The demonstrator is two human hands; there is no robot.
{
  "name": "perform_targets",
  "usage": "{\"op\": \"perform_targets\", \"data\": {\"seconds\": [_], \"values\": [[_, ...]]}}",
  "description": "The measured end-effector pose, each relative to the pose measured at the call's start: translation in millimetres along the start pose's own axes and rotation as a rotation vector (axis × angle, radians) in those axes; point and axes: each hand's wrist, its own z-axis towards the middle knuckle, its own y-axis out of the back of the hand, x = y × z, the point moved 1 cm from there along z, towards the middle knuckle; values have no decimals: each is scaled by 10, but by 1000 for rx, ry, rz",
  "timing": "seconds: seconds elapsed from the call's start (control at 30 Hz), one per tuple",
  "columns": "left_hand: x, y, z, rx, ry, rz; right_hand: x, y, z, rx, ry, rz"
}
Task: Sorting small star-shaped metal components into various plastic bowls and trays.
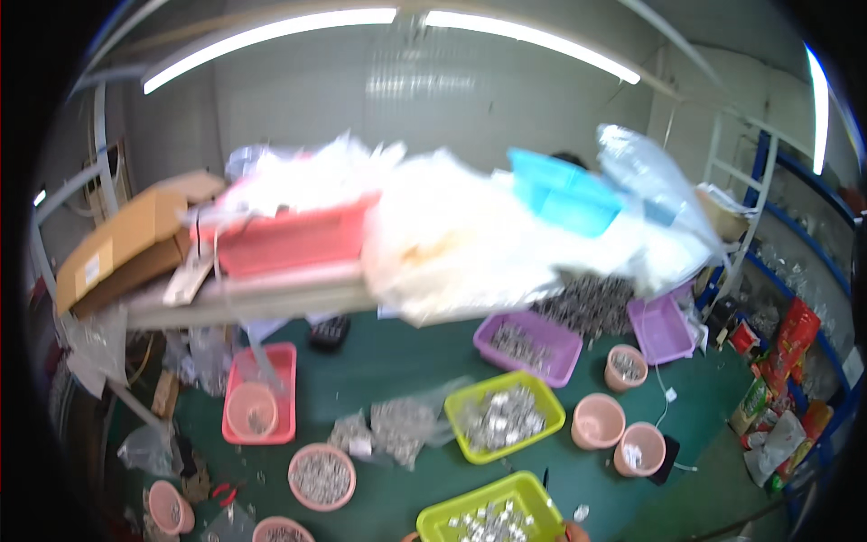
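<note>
At the lower edge, a yellow-green tray [429, 521] holds small shiny metal parts. My right hand [574, 533] is closed at the tray's right side, only its fingers showing. Of my left hand [411, 537] just a sliver appears at the tray's left corner; its fingers are hidden. Directly beyond lies a second yellow-green tray [459, 437], heaped with silvery metal pieces. Left of that, a clear plastic bag [397, 429] full of small grey parts rests on the green tabletop [370, 361].
Pink tubs [322, 476] of parts stand at left, one inside a red tray [289, 397]. More pink tubs [598, 422] stand right, near a black phone [666, 461]. Purple trays [573, 357] sit behind. Overhead, a shelf [253, 303] carries bags, a cardboard box and a blue basin [564, 199].
</note>
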Motion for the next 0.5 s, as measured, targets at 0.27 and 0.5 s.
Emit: {"op": "perform_targets", "data": {"seconds": [0.27, 0.5], "values": [[-34, -214, -181, 140, 182, 303, 757, 1159, 846, -377, 381, 225], [18, -546, -538, 9, 48, 95, 1747, 2367, 2169, -489, 637, 659]]}}
